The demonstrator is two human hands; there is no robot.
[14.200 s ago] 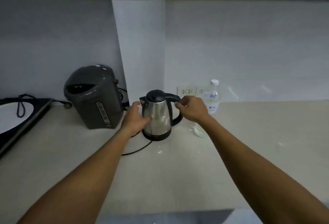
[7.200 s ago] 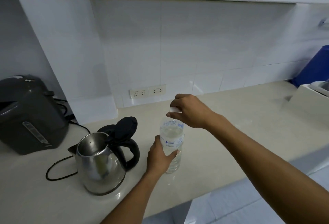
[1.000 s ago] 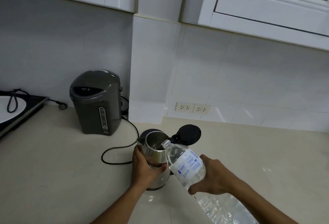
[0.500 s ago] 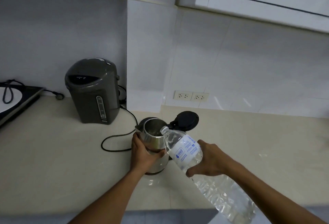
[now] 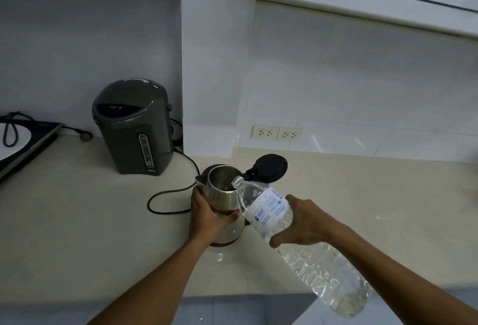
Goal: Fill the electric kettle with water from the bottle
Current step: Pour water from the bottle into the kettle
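Steel kettle (image 5: 222,203) stands on the worktop (image 5: 77,221), lid (image 5: 269,167) up, left hand (image 5: 207,217) wrapped round it. Over the last second the bottle (image 5: 269,214), clasped by the right hand (image 5: 301,221), has tipped flatter, mouth at the rim; pouring looks begun.

The small round kettle (image 5: 224,202) is shiny brushed steel with a matt black plastic lid (image 5: 270,167). The big clear bottle (image 5: 297,242) is thin crinkly plastic with a glossy white label (image 5: 269,212). The dark grey hot-water dispenser (image 5: 133,125) is smooth satin plastic. The beige tabletop (image 5: 77,234) looks like polished stone, and the white wall tiles (image 5: 362,79) are glossy.
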